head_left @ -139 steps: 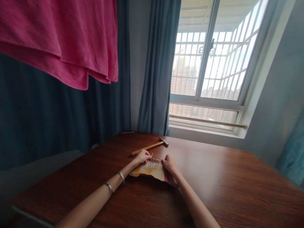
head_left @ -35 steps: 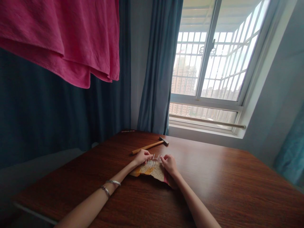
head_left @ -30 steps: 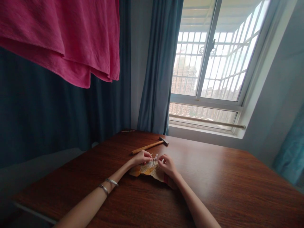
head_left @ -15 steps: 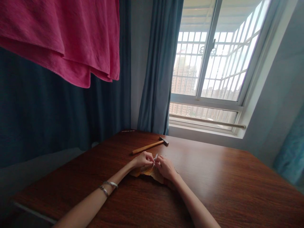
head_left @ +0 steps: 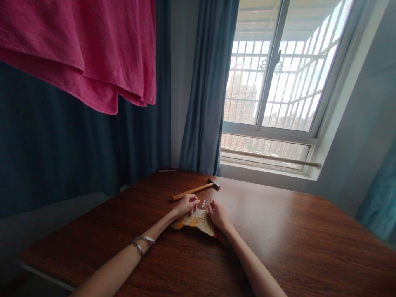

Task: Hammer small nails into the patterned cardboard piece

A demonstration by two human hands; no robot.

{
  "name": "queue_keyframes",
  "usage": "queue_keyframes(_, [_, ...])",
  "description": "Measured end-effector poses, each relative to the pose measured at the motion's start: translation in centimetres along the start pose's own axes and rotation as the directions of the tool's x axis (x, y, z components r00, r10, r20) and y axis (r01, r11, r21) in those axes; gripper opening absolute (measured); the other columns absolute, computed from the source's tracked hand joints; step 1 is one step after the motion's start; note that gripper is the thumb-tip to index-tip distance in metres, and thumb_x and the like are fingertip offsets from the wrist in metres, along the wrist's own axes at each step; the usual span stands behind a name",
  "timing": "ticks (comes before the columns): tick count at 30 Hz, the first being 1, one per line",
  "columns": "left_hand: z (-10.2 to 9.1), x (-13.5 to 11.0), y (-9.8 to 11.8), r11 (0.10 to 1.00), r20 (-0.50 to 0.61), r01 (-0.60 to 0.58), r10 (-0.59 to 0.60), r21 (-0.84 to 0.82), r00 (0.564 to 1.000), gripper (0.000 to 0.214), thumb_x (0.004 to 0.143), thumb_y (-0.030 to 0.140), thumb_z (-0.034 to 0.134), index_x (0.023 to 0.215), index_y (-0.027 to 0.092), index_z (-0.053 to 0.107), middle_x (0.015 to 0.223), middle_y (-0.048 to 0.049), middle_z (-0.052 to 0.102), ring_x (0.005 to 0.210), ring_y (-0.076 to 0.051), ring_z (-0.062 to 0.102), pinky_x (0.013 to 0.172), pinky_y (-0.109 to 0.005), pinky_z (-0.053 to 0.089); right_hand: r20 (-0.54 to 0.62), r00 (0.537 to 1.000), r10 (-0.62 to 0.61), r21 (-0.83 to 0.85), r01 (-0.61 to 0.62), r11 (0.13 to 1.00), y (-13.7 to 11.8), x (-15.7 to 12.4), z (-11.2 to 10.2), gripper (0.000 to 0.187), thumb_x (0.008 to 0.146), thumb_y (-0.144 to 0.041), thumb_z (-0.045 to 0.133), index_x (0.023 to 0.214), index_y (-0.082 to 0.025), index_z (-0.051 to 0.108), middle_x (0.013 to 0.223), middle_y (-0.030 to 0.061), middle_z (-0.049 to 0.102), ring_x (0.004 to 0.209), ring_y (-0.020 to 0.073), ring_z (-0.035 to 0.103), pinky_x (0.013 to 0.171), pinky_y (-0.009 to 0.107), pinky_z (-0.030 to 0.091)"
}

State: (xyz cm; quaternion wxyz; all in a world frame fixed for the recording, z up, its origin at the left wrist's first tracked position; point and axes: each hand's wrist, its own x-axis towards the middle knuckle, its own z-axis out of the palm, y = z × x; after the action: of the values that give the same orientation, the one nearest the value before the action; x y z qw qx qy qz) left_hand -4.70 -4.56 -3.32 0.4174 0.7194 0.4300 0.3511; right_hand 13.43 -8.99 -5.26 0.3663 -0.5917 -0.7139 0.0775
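Observation:
A wavy-edged sheet point(head_left: 198, 218), cream and orange-yellow with dark specks, lies on the table under and between my hands. Over its left part is my left hand point(head_left: 188, 205), thumb and fingers pinched together; whatever they hold is too small to name. My right hand point(head_left: 218, 214) is closed above the sheet's right side, and a thin needle-like rod point(head_left: 210, 201) pokes up from its fingertips. Between the hands, just past the sheet's far edge, two slim metal rods point(head_left: 203, 203) lie side by side. The right hand and forearm hide part of the sheet, which shows some red there.
A wooden-handled hammer point(head_left: 194, 191) lies just beyond my hands on the brown table point(head_left: 278, 235). Blue curtains point(head_left: 201, 103) and a barred window point(head_left: 269, 95) stand behind the table. A pink cloth point(head_left: 102, 53) hangs at upper left.
My hands have moved apart, the right one to the right and the left one slightly left. More of the sheet and the two metal rods now show between them.

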Motion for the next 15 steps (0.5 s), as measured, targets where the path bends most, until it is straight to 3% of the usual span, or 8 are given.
queue_keyframes(3, [0.3,0.5,-0.7,0.998,-0.070,0.067,-0.066,0.020,0.995,0.034,0.073,0.047,0.051,0.068,0.013,0.052,0.051,0.0006,0.055,0.035,-0.007,0.045,0.035,-0.017,0.027,0.004,0.997,0.081,-0.005,-0.081,0.997,0.4,0.5,0.2,0.020,0.084,-0.026,0.045,0.071,-0.018,0.058,0.069,0.0044,0.062,0.063,0.0146,0.053,0.058,0.023,0.034])
queue_keyframes(8, [0.5,0.8,-1.1,0.997,-0.060,0.068,-0.066,0.041,0.996,0.039,0.073,0.052,0.050,0.070,0.013,0.053,0.052,0.0004,0.055,0.034,-0.008,0.045,0.035,-0.018,0.025,0.021,0.993,0.117,0.010,-0.117,0.993,0.4,0.6,0.1,0.027,0.083,-0.033,0.046,0.069,-0.016,0.061,0.066,0.0038,0.064,0.058,0.0126,0.053,0.054,0.022,0.035])
queue_keyframes(11, [0.1,0.6,-0.6,0.995,0.010,0.069,-0.070,0.072,0.997,0.043,0.072,0.054,0.050,0.072,0.012,0.055,0.054,0.0003,0.056,0.035,-0.008,0.046,0.035,-0.018,0.026,0.060,0.993,0.097,0.037,-0.099,0.994,0.0,0.5,-0.5,0.023,0.079,-0.036,0.054,0.071,-0.016,0.063,0.067,0.0030,0.065,0.059,0.0119,0.054,0.054,0.021,0.036])
queue_keyframes(15, [-0.9,0.0,0.7,0.990,0.139,0.005,-0.025,0.141,0.990,0.042,0.070,0.052,0.054,0.081,0.011,0.060,0.065,-0.0022,0.061,0.045,-0.010,0.052,0.041,-0.020,0.033,0.221,0.975,0.001,0.088,-0.021,0.996,-0.4,0.3,-2.0,0.024,0.069,-0.037,0.065,0.079,-0.016,0.066,0.072,0.0027,0.067,0.062,0.0127,0.057,0.055,0.021,0.038])
